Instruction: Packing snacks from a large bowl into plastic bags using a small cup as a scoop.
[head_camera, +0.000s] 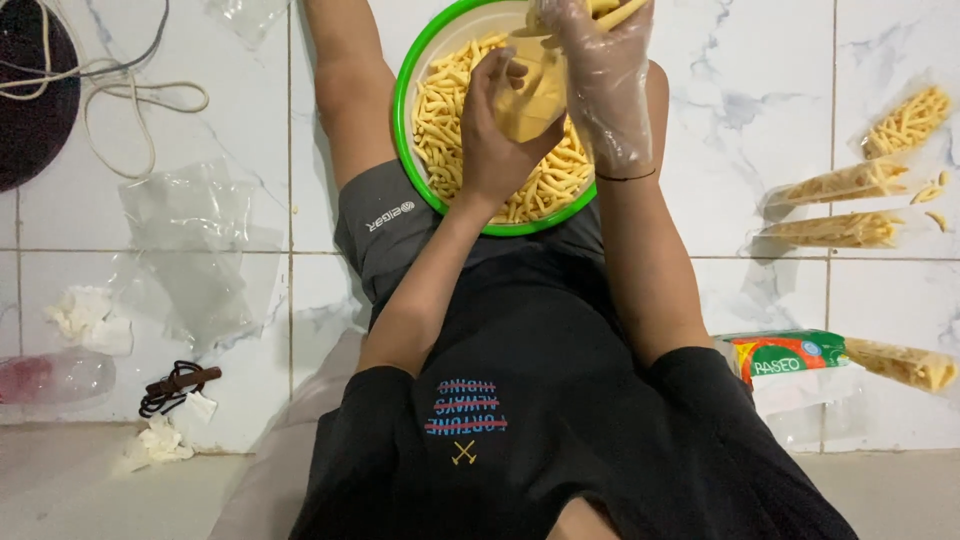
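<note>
Three filled clear bags (840, 205) on right tiles, green-orange packet (785, 355) nearer.

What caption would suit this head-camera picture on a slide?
Seated on tile, left hand holds a small bag over a green-rimmed bowl while the gloved right hand adds snack sticks.

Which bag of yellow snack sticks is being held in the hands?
The small clear bag over the green-rimmed bowl, gripped by the bare left hand. The other filled bags lie on the floor tiles, untouched.
</note>
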